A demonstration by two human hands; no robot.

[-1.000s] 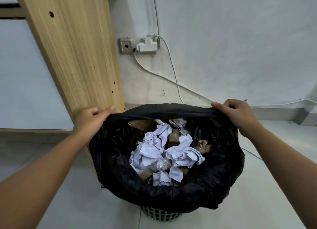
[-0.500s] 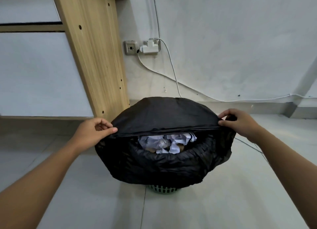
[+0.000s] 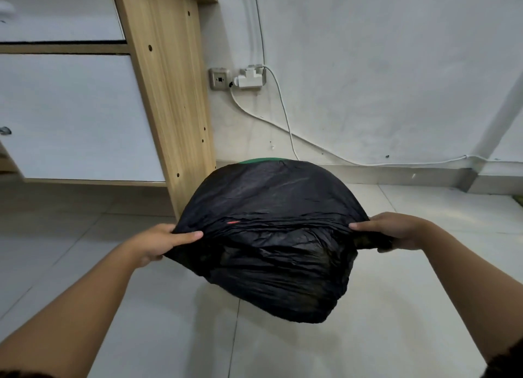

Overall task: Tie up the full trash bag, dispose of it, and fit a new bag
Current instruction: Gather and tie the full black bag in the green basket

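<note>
A full black trash bag (image 3: 271,253) hangs in front of me above the floor, its top edges pulled together so the paper inside is hidden. My left hand (image 3: 158,243) pinches the bag's left top corner. My right hand (image 3: 393,230) grips the right top corner. A sliver of the green bin's rim (image 3: 261,160) shows just behind the top of the bag; the remainder of the bin is hidden.
A wooden cabinet side panel (image 3: 169,95) stands at the left, close to the bag. A wall socket with a white adapter (image 3: 249,79) and a cable running along the white wall are behind. Pale floor tiles (image 3: 396,335) lie below.
Both hands have drawn the bag's rim up and forward over the crumpled paper, closing the opening. The bag has lifted up, and the bin's green base is no longer seen under it.
</note>
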